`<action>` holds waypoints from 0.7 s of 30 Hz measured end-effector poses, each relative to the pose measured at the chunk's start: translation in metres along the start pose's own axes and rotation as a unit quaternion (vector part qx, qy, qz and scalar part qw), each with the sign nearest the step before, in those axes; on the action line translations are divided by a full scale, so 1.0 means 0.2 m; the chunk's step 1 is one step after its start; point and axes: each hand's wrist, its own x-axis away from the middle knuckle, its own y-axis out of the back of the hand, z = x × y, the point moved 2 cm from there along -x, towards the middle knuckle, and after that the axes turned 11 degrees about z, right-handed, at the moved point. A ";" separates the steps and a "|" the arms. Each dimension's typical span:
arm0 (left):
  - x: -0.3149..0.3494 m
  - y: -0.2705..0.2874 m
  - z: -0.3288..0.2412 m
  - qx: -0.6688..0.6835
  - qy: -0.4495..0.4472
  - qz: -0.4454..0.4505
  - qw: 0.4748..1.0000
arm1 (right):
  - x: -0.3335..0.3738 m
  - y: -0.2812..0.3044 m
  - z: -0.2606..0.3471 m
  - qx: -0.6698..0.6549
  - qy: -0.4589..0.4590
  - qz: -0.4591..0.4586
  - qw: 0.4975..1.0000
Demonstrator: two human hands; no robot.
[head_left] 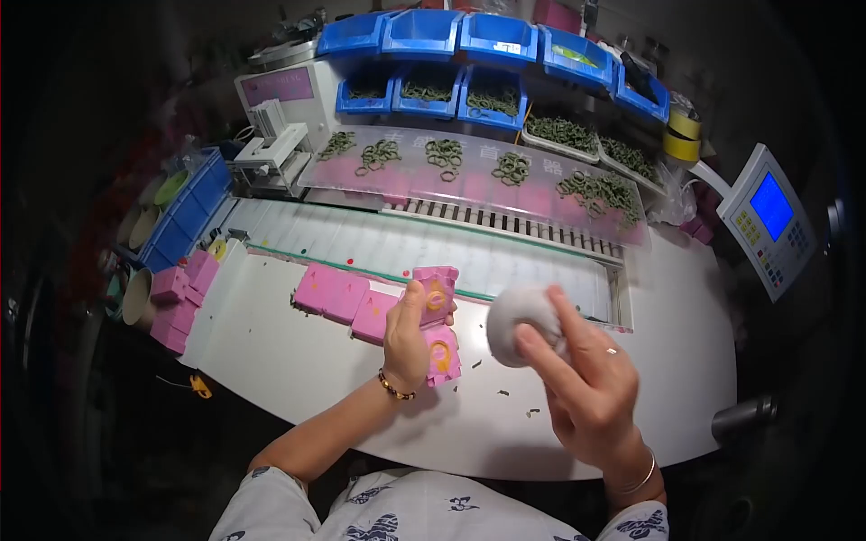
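Observation:
My left hand (408,338) is closed around an opened pink rubber mold (442,365), whose two halves lie spread apart. Each half has an orange-yellow ring-shaped mark on its face. To the right, my right hand (591,388) grips a round, soft-looking pale grey pouch (521,326) between thumb and fingers, held above the table and apart from the mold. What the pouch contains is hidden. Left of and partly behind my left hand, more pink mold blocks (332,290) lie in a row on the white table (298,361).
Small green scraps (503,392) dot the tabletop. Beyond the glass-edged strip, a clear shelf (478,176) carries piles of green rings (444,155), below blue bins (420,34). Pink blocks (180,298) are stacked at left. A control panel (771,212) stands at right.

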 end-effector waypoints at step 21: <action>-0.04 0.05 -0.15 -0.020 -0.180 -0.102 0.978 | 0.15 -0.20 -0.02 -0.015 -0.010 0.119 0.993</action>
